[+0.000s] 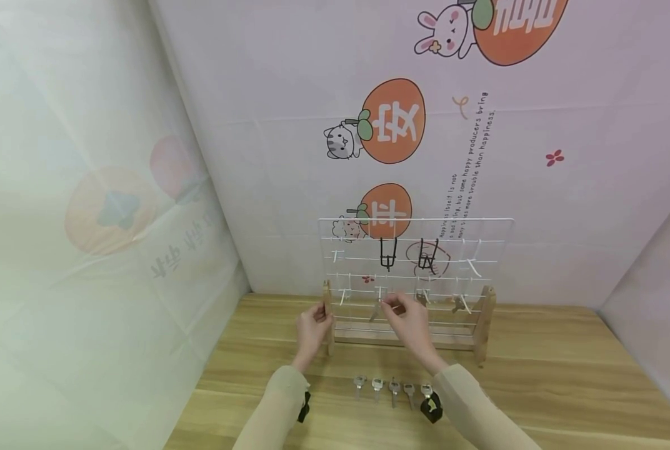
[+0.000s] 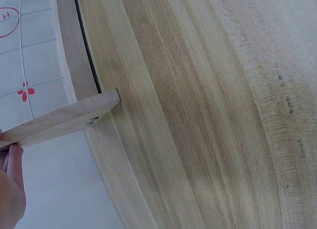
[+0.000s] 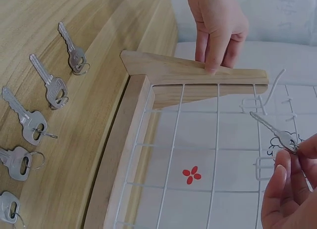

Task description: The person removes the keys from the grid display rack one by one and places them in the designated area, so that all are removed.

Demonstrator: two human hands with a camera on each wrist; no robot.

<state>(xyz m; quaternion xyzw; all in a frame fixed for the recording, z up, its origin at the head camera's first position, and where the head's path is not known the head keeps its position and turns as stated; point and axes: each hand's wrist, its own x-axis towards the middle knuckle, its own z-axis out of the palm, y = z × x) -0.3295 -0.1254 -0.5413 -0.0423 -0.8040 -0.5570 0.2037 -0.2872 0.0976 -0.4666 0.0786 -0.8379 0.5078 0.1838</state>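
Observation:
A white wire grid rack (image 1: 357, 275) with wooden feet stands on the table. My left hand (image 1: 312, 328) grips its left wooden side post (image 3: 173, 66), fingers on one side and thumb on the other. In front of the grid my right hand (image 1: 409, 322) pinches a silver key (image 3: 280, 132) near its head and ring. That key sits close to a white hook in the lower row; whether its ring touches the hook, I cannot tell. Two other keys, one a darker key (image 1: 459, 304), hang on lower hooks farther right.
Several silver keys with rings (image 3: 53, 88) lie in a row on the wooden table (image 1: 543, 375), in front of the rack. Two black hooks (image 1: 388, 253) and white hooks (image 1: 471, 265) are on the grid's upper part. A printed cloth (image 1: 290, 175) hangs behind.

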